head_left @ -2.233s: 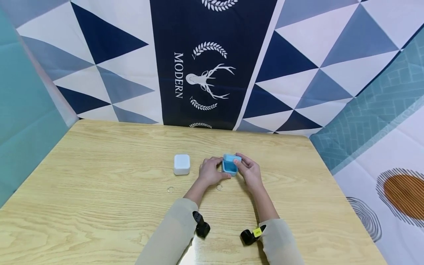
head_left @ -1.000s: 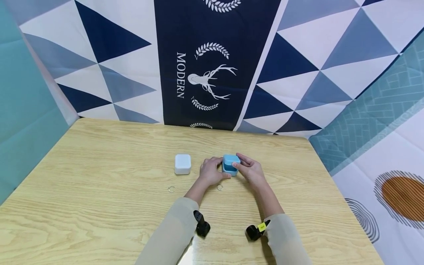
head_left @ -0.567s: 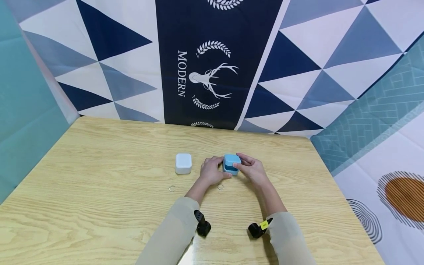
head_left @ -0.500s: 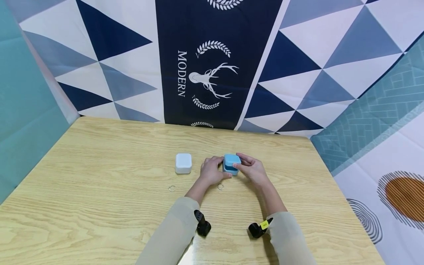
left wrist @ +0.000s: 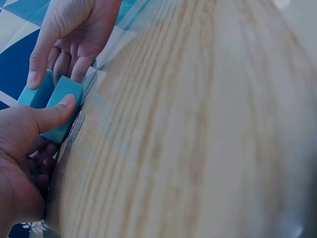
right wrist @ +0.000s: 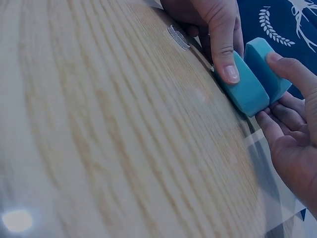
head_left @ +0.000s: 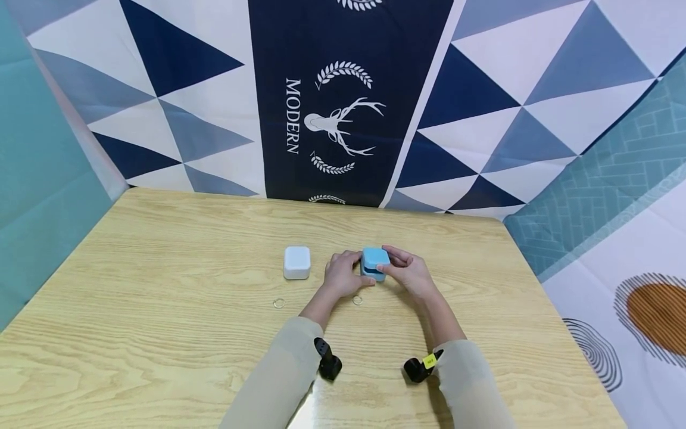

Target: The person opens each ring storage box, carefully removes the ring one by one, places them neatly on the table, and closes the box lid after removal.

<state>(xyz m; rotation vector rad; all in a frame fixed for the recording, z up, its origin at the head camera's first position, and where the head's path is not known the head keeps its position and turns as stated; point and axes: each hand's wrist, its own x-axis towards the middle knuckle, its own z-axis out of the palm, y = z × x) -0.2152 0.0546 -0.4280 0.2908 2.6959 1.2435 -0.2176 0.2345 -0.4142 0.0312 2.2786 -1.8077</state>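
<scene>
A small light-blue ring box [head_left: 376,257] stands on the table, its hinged lid tilted with a narrow gap at the front. My left hand [head_left: 341,275] grips the lower half from the left; in the left wrist view the thumb presses its front face [left wrist: 64,111]. On the other side, my right hand [head_left: 411,277] pinches the lid [right wrist: 265,69], thumb at its front edge and fingers behind. The box's inside is too dark to make out. A silvery ring [head_left: 357,300] lies just in front of the box, close to my left hand, its band sparkling in both wrist views.
Left of the hands sits a white box [head_left: 297,263] of similar size, shut. A second thin ring [head_left: 279,303] lies before it. The wooden table [head_left: 187,286] ends at a patterned cloth backdrop [head_left: 327,119].
The blue box's lid has swung down from raised, with the inside showing, to a narrow gap. My right hand has followed the lid; my left hand has kept its hold on the base.
</scene>
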